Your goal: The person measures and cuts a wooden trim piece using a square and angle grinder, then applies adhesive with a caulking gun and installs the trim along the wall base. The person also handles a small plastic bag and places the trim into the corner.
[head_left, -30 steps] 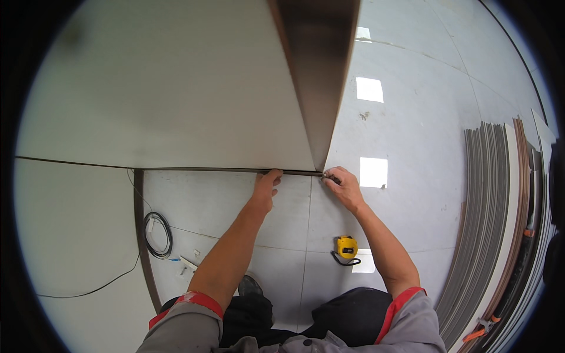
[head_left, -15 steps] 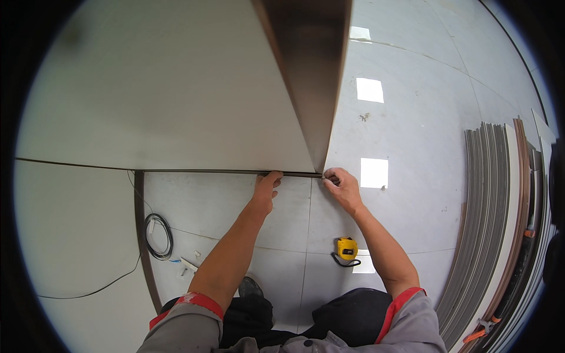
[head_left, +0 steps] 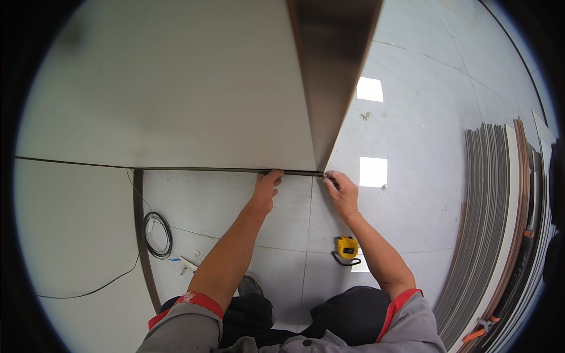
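Note:
A narrow dark trim strip [head_left: 200, 169] runs along the bottom edge of a large pale panel [head_left: 170, 88]. My left hand [head_left: 268, 189] is closed on the strip, its fingertips at the strip and the other fingers curled below. At the strip's right end my right hand [head_left: 344, 193] pinches with thumb and forefinger. A brown metallic-looking upright board [head_left: 332, 70] stands at the panel's right edge, its lower corner just beyond my right hand. What exactly lies between the right fingertips is mostly hidden.
A yellow tape measure [head_left: 347, 247] with a black strap lies on the tiled floor near my right forearm. Coiled black cable [head_left: 170, 238] and small scraps lie at left, beside a dark upright edge [head_left: 141, 223]. Long stacked strips [head_left: 482, 235] and an orange-handled clamp [head_left: 474, 335] are at right.
The brown board's upper part has shifted to the right and now leans more that way in view. My right hand has turned slightly at the strip's end; my left hand stays put.

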Available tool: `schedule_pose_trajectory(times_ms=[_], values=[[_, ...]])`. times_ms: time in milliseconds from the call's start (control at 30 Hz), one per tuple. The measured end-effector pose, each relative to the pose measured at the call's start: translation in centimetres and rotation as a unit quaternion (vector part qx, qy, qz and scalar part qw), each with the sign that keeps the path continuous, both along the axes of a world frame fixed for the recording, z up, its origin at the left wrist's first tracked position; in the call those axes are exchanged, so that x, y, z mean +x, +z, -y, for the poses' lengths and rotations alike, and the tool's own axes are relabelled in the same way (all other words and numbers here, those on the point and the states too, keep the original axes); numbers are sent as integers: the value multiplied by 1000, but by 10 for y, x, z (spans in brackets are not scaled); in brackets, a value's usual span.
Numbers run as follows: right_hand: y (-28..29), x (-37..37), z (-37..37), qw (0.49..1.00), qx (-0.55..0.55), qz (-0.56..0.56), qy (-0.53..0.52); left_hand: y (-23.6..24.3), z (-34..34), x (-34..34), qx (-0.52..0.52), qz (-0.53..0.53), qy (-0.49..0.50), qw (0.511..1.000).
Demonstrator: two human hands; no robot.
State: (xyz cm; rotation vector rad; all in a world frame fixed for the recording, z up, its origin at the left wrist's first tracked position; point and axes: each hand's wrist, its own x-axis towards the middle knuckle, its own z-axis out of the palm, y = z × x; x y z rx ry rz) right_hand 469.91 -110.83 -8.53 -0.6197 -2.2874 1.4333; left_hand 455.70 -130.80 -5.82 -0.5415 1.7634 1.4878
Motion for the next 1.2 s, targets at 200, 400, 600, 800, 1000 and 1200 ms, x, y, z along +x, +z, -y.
schedule_pose_trajectory(times_ms=[200,400,600,800,1000,1200], values=[[0,-3,-3,999,48,-10,7,2,-3,0,-6,-1,5,1000],[0,-2,-2,1000,28,-2,7,4,-3,0,6,-4,5,1000],[4,-6,0,998,65,-20,2,-5,-1,0,-6,-7,-1,1000],[3,-8,4,999,40,2,-18,-2,-1,2,0,-11,-4,1000],[4,-7,2,999,-14,31,-25,1,-3,2,-2,-10,5,1000],[0,-6,7,998,17,48,-38,-4,-1,2,5,-14,2,1000]])
